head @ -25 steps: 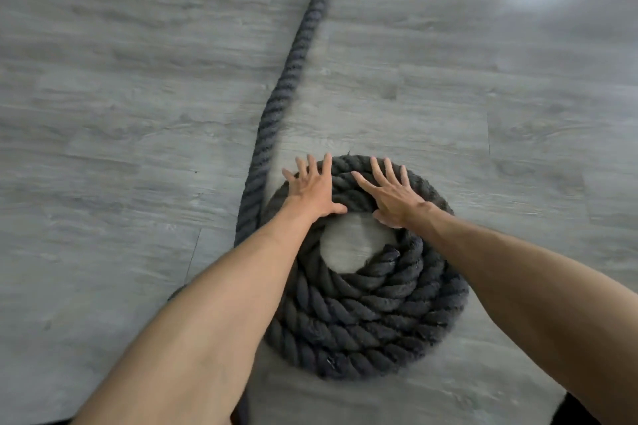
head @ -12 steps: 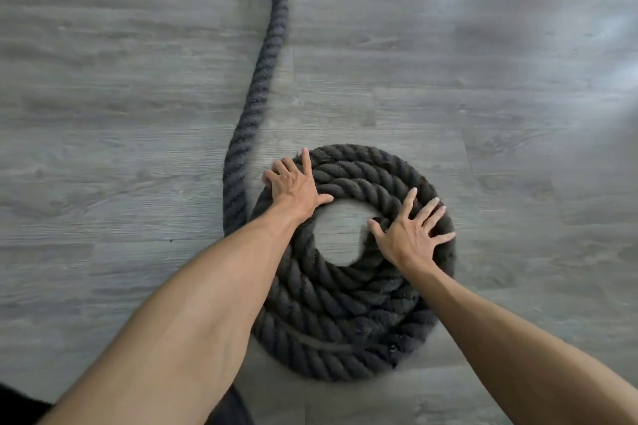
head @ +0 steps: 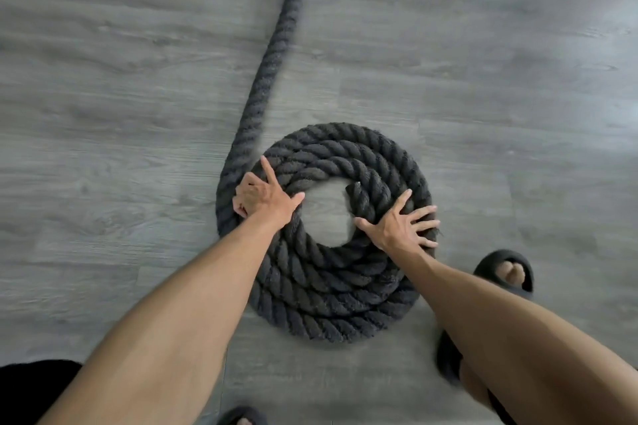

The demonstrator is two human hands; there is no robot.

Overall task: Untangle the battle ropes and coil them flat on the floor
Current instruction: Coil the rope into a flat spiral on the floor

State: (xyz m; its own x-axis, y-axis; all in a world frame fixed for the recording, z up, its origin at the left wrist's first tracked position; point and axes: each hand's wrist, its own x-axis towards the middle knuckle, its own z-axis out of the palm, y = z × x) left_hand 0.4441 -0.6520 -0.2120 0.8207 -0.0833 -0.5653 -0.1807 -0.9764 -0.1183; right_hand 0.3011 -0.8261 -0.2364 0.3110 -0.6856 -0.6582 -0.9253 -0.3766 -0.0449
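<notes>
Grey wood-grain floor [head: 103,114] beneath coiled black rope [head: 331,304]

Nothing readable here tbh: no text, labels, brands or numbers on the thick dark grey twisted rope [head: 328,304], the grey wood-plank floor [head: 103,114] around it, or the black open-toe slipper [head: 500,256] just right of the rope.
</notes>
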